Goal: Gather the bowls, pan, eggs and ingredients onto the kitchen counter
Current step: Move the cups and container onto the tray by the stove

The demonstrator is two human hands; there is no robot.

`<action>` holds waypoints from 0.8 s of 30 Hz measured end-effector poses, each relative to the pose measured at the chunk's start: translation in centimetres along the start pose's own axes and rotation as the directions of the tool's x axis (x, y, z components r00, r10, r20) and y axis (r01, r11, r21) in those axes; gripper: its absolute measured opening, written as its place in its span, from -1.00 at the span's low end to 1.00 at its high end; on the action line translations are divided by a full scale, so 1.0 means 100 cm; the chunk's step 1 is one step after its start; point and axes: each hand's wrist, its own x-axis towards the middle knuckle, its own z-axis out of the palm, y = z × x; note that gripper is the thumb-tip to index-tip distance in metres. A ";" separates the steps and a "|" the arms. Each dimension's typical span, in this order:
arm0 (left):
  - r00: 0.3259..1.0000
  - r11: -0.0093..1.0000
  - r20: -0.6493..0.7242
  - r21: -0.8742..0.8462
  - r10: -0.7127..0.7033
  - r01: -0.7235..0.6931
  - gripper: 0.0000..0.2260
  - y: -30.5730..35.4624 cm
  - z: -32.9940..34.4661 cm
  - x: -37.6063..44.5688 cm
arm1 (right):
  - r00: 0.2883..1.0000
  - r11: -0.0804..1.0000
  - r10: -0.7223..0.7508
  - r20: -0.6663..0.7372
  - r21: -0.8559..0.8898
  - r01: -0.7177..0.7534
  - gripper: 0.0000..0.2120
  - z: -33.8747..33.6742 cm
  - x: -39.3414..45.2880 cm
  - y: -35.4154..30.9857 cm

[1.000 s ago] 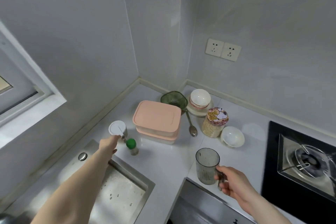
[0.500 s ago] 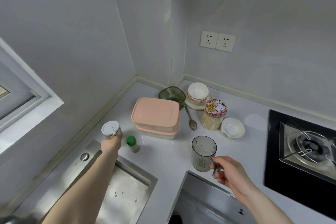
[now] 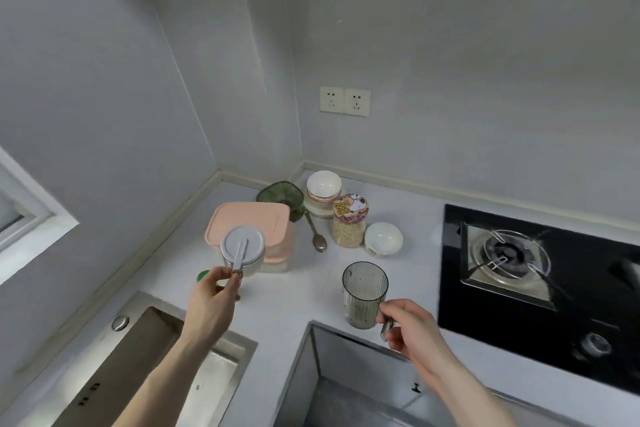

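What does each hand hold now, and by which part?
Left hand pinches the white-lidded jar by its lid handle. Right hand grips the smoky glass mug by its side handle.

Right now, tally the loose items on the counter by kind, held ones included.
Bowls: 3, white bowl stack, green bowl, small white bowl
Jars: 2, grey-lidded jar in left hand, cartoon-lid jar
Cups: 1, smoky cup in right hand
Lidded boxes: 1, pink box
Spoons: 1, spoon
Green-capped bottles: 1, bottle
Total: 9

pink box [image 3: 256, 220], smoky cup [image 3: 364, 291] — black hob [image 3: 568, 322]
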 end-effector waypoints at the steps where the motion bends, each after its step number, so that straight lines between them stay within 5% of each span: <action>1: 0.998 1.000 0.060 -0.013 0.019 -0.018 -0.88 0.015 0.020 -0.014 | 0.999 1.000 -0.012 -0.030 0.020 0.012 -0.89 -0.017 -0.007 0.001; 10: 0.844 0.984 0.506 -0.112 0.177 -0.140 -0.87 0.114 0.193 -0.164 | 0.947 0.982 -0.058 -0.316 0.151 0.111 -0.87 -0.205 -0.116 0.028; 19: 0.591 0.962 0.763 -0.162 0.264 -0.221 -0.84 0.167 0.312 -0.316 | 0.813 0.911 -0.024 -0.582 0.322 0.258 -0.97 -0.374 -0.212 0.082; 24: 0.506 0.940 0.815 -0.133 0.284 -0.313 -0.85 0.198 0.360 -0.348 | 0.755 0.873 -0.019 -0.655 0.357 0.332 -0.97 -0.434 -0.243 0.098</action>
